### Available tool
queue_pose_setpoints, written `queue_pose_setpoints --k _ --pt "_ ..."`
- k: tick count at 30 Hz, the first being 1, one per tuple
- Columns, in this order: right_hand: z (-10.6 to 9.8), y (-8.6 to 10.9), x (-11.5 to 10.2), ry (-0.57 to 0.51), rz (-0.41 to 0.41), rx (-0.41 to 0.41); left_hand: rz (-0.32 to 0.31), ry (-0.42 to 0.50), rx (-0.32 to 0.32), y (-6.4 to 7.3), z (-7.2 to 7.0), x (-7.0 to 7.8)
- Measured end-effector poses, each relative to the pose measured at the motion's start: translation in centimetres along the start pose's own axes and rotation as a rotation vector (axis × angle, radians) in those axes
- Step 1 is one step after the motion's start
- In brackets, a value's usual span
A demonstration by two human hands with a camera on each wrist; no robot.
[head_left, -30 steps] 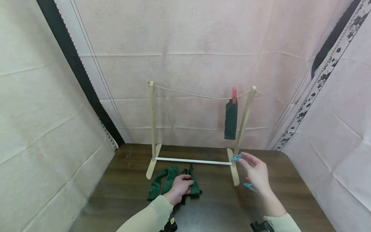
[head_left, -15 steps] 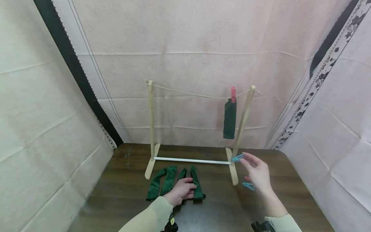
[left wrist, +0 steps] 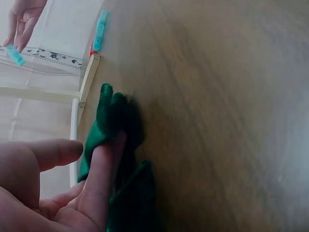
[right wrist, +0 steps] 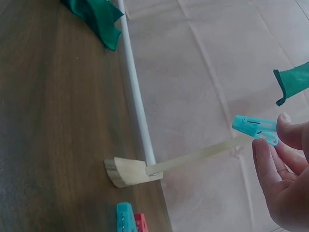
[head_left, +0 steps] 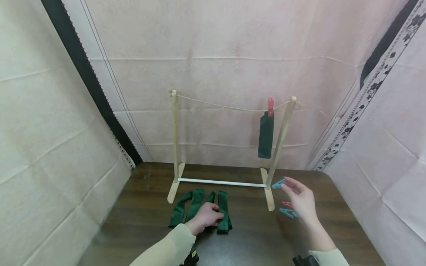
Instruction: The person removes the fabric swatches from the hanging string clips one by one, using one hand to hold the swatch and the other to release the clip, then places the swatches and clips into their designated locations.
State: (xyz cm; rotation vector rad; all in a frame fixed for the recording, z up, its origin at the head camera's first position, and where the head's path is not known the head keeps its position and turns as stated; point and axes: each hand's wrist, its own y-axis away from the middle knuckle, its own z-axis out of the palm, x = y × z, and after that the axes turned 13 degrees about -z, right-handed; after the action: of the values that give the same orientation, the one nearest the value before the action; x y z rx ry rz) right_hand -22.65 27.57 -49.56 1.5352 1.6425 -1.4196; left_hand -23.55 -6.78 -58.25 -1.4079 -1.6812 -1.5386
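In the head view my left hand [head_left: 207,217] is at a green cloth strip [head_left: 223,207] on the table, thumb and fingers around its near fold. The left wrist view shows a finger tucked under the green cloth [left wrist: 99,137] and the thumb tip against its edge. My right hand [head_left: 303,197] pinches a blue clothespin [head_left: 279,183] in the air, just right of the rack's right post. In the right wrist view, thumb and fingertips hold the blue clothespin [right wrist: 256,126] by its handle end. More green strips [head_left: 186,208] lie left of my left hand.
A wooden rack [head_left: 175,136] with a sagging string [head_left: 216,105] stands at the back of the table [head_left: 246,236]. A pink clothespin [head_left: 270,107] holds a dark green cloth piece [head_left: 266,136] on the string. Blue [head_left: 287,212] and red [head_left: 286,204] clothespins lie beside the rack's right foot.
The green strip at my left hand has gone from bunched and slanted to straighter and flatter, spread toward me. My right hand and its blue clothespin have shifted slightly right.
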Motion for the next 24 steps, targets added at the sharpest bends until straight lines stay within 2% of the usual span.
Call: queue_pose_setpoints --k 5,12,18,24 --pt "-0.3 0.1 0.5 0.031 0.006 -0.014 0.016 -0.068 -0.001 0.0 -0.6 0.5" --pt "-0.7 0.3 1.1 0.02 0.039 -0.037 0.025 -0.104 0.009 0.1 -1.4 0.5" --pt "-1.1 0.5 1.6 -0.039 0.11 -0.049 0.036 -0.039 -0.021 0.2 -2.0 -0.2" --pt "-1.3 0.8 2.2 -0.092 0.113 -0.015 0.042 0.045 -0.058 0.3 -2.6 -0.5"
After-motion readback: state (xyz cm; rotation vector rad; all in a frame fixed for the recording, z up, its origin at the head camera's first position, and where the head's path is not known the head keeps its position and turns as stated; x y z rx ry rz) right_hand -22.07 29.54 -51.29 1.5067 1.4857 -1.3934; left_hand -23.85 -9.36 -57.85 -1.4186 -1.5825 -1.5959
